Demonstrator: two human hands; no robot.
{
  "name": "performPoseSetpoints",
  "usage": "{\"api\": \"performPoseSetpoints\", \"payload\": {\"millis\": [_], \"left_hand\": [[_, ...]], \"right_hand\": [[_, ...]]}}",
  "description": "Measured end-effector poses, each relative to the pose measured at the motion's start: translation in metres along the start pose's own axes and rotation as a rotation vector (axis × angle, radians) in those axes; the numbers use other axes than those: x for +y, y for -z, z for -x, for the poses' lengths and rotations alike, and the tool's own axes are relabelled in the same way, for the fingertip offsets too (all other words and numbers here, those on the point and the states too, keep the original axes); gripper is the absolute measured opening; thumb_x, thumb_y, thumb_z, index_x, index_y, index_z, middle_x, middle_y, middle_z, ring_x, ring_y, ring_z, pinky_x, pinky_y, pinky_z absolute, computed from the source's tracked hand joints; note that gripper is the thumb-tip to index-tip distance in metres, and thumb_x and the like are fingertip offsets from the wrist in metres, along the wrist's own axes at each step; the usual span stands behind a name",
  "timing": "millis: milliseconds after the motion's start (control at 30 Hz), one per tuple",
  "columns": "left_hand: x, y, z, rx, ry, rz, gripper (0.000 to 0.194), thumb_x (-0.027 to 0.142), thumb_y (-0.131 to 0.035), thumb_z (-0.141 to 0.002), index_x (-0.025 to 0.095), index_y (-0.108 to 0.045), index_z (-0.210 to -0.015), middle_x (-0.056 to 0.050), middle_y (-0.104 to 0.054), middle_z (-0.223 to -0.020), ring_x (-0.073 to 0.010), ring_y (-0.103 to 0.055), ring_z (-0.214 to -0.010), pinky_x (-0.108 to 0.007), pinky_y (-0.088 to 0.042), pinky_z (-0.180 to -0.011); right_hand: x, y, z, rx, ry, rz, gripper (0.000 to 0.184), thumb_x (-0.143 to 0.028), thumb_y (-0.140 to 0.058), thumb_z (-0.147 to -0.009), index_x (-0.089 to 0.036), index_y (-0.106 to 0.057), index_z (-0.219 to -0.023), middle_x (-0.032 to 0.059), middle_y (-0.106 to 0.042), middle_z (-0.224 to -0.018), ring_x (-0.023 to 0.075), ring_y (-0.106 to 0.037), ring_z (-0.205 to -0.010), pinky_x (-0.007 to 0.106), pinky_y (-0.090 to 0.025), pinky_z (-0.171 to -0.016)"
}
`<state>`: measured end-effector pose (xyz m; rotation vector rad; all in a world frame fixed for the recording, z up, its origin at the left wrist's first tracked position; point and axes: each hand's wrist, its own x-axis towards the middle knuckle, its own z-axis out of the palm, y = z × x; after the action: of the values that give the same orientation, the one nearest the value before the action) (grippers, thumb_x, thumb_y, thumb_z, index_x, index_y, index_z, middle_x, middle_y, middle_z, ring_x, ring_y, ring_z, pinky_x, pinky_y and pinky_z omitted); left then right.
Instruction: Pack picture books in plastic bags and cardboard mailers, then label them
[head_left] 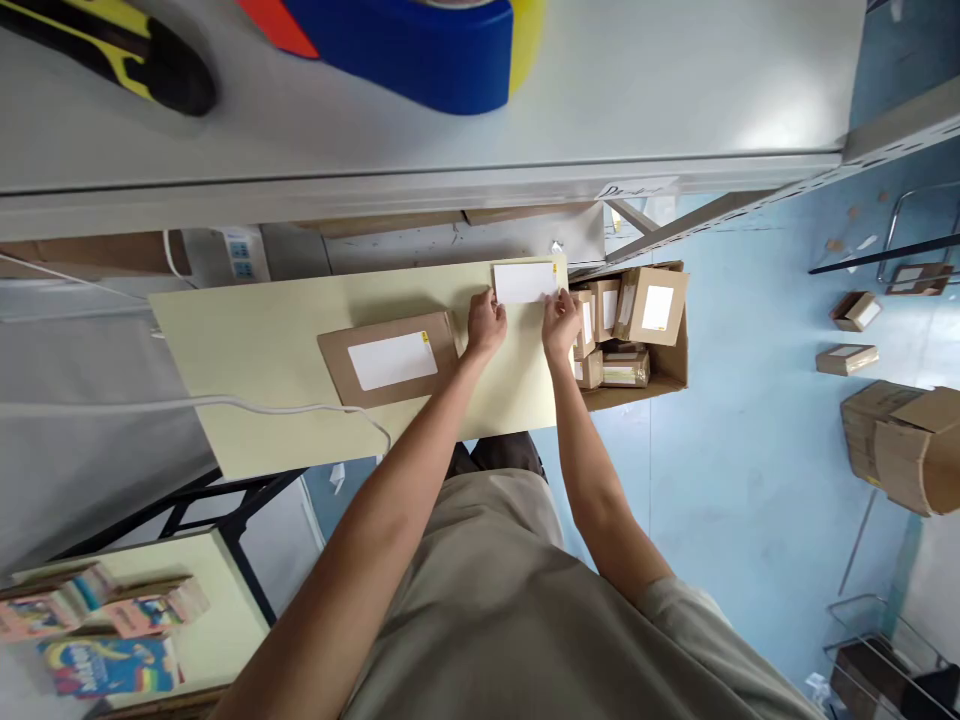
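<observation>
Both hands hold a white label sheet [523, 282] over the far edge of a pale yellow table [255, 340]. My left hand [486, 322] pinches the sheet's left end with closed fingers. At the sheet's right end, my right hand [562, 318] grips it the same way. A flat brown parcel [337, 362] with a white label [392, 360] lies on the table, just left of my left hand.
An open carton [670, 365] of labelled small boxes [651, 305] stands right of the table. More boxes [846, 358] and a large carton [900, 445] lie on the blue floor. A white cable [225, 403] crosses the table. Overhead shelf [420, 185] holds a tape dispenser [420, 45] and knife [120, 50]. Colourful boxes [105, 630] sit lower left.
</observation>
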<state>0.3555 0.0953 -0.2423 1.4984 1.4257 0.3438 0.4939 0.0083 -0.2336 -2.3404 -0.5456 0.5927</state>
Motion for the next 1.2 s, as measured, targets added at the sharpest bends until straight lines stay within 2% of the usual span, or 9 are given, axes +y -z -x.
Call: {"api": "performPoseSetpoints", "payload": {"millis": [100, 267, 500, 600, 700, 867, 1033, 1133, 1200], "left_hand": [[-0.007, -0.002, 0.000, 0.007, 0.002, 0.004, 0.034, 0.009, -0.066, -0.099, 0.019, -0.077, -0.129, -0.015, -0.071, -0.126, -0.0285, -0.076, -0.114, -0.045, -0.059, -0.117], [-0.009, -0.006, 0.005, 0.034, -0.003, 0.020, 0.041, 0.013, -0.068, -0.099, 0.021, -0.076, -0.139, -0.015, -0.069, -0.131, -0.0283, -0.076, -0.116, -0.045, -0.059, -0.118], [0.000, -0.007, 0.008, 0.104, 0.053, -0.007, 0.040, 0.016, -0.067, -0.097, 0.020, -0.080, -0.134, -0.015, -0.075, -0.130, -0.0307, -0.077, -0.121, -0.047, -0.055, -0.125], [0.007, -0.006, 0.009, 0.137, 0.067, -0.005, 0.032, 0.016, -0.069, -0.095, 0.021, -0.083, -0.123, -0.014, -0.079, -0.122, -0.0318, -0.077, -0.123, -0.045, -0.054, -0.125], [0.013, -0.005, 0.010, 0.155, 0.069, -0.002, 0.027, 0.016, -0.068, -0.094, 0.023, -0.083, -0.116, -0.011, -0.083, -0.114, -0.0308, -0.080, -0.116, -0.043, -0.057, -0.119], [0.019, -0.002, 0.009, 0.132, 0.110, -0.028, 0.024, 0.017, -0.067, -0.096, 0.023, -0.082, -0.115, -0.012, -0.085, -0.120, -0.0290, -0.082, -0.107, -0.046, -0.060, -0.115], [0.015, 0.002, 0.002, 0.128, 0.116, 0.004, 0.019, 0.022, -0.072, -0.098, 0.022, -0.081, -0.114, -0.014, -0.084, -0.126, -0.0283, -0.083, -0.108, -0.044, -0.061, -0.115], [0.016, 0.004, 0.000, 0.111, 0.118, 0.024, 0.027, 0.024, -0.077, -0.097, 0.019, -0.081, -0.123, -0.017, -0.081, -0.135, -0.0306, -0.083, -0.118, -0.044, -0.062, -0.116], [0.023, 0.007, -0.001, 0.088, 0.040, 0.061, 0.032, 0.033, -0.080, -0.100, 0.018, -0.080, -0.128, -0.018, -0.080, -0.138, -0.0312, -0.082, -0.122, -0.043, -0.063, -0.114]], "right_hand": [[0.003, -0.002, 0.001, -0.028, 0.020, -0.022, 0.050, -0.039, -0.055, -0.117, -0.009, -0.070, -0.154, 0.0249, -0.069, -0.141, 0.0303, -0.077, -0.121, 0.047, -0.064, -0.113], [0.005, -0.004, 0.000, -0.042, 0.038, -0.044, 0.052, -0.040, -0.053, -0.118, -0.010, -0.068, -0.158, 0.0255, -0.067, -0.145, 0.0305, -0.075, -0.130, 0.048, -0.063, -0.117], [0.002, -0.004, 0.002, -0.051, 0.039, -0.019, 0.050, -0.045, -0.048, -0.122, -0.016, -0.066, -0.160, 0.0231, -0.067, -0.147, 0.0270, -0.076, -0.128, 0.046, -0.065, -0.114], [-0.001, -0.004, 0.003, -0.008, 0.032, 0.008, 0.050, -0.049, -0.043, -0.124, -0.018, -0.072, -0.151, 0.0208, -0.068, -0.145, 0.0250, -0.077, -0.119, 0.040, -0.067, -0.104], [-0.005, -0.001, 0.000, 0.025, 0.015, 0.051, 0.051, -0.053, -0.041, -0.124, -0.020, -0.077, -0.137, 0.0175, -0.072, -0.134, 0.0257, -0.077, -0.113, 0.041, -0.064, -0.102], [-0.008, 0.005, -0.004, 0.034, 0.039, 0.015, 0.057, -0.060, -0.039, -0.123, -0.019, -0.078, -0.124, 0.0158, -0.075, -0.121, 0.0266, -0.076, -0.105, 0.041, -0.062, -0.100], [-0.012, 0.008, -0.003, 0.011, 0.089, 0.024, 0.060, -0.060, -0.037, -0.124, -0.018, -0.080, -0.128, 0.0175, -0.073, -0.127, 0.0268, -0.076, -0.107, 0.041, -0.062, -0.099], [-0.016, 0.007, 0.000, -0.002, 0.145, 0.021, 0.062, -0.061, -0.034, -0.124, -0.021, -0.080, -0.134, 0.0155, -0.071, -0.127, 0.0266, -0.076, -0.111, 0.040, -0.064, -0.099], [-0.023, 0.006, 0.006, -0.010, 0.185, 0.002, 0.064, -0.063, -0.032, -0.124, -0.022, -0.079, -0.138, 0.0143, -0.071, -0.125, 0.0267, -0.075, -0.114, 0.042, -0.064, -0.101]]}}
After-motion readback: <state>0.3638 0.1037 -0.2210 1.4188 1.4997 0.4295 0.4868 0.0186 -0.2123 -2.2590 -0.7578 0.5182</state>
